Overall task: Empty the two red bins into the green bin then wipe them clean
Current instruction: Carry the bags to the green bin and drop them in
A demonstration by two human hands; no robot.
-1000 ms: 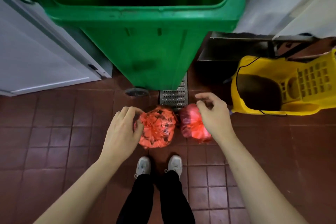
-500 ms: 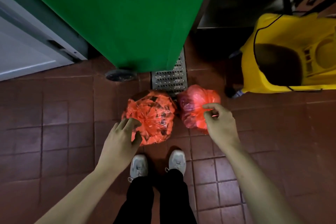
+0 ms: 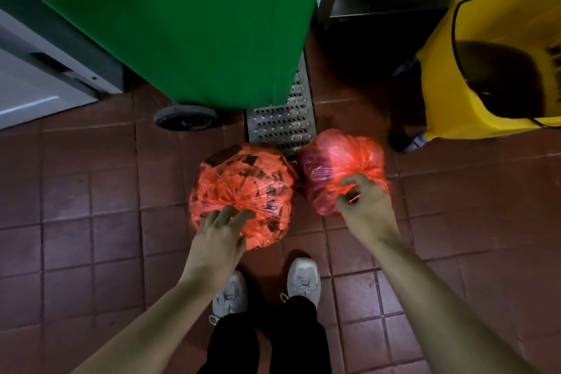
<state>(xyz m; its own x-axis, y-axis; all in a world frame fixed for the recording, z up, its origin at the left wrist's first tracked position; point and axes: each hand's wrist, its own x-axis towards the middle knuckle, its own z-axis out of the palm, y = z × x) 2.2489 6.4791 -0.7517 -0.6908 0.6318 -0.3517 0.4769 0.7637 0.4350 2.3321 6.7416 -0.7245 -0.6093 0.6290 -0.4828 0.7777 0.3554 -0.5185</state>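
Two red bags on tile floor, near side of green bin [image 3: 188,24]. Left hand [image 3: 218,237] fingers spread, touching left bag [image 3: 243,182]. Right hand [image 3: 364,206] fingers curled, pinching plastic of right bag [image 3: 337,158]. Yellow mop bucket [image 3: 491,48] far right.

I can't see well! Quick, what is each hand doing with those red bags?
Left hand: open, fingers resting on the bigger red bag.
Right hand: fingers curled, pinching the smaller red bag.

Two red bags sat side by side on the tiled floor [image 3: 76,191] before the green bin [image 3: 182,24]. The left hand [image 3: 218,240] touched the left bag [image 3: 243,188]; the right hand [image 3: 367,209] pinched the right bag [image 3: 337,161].
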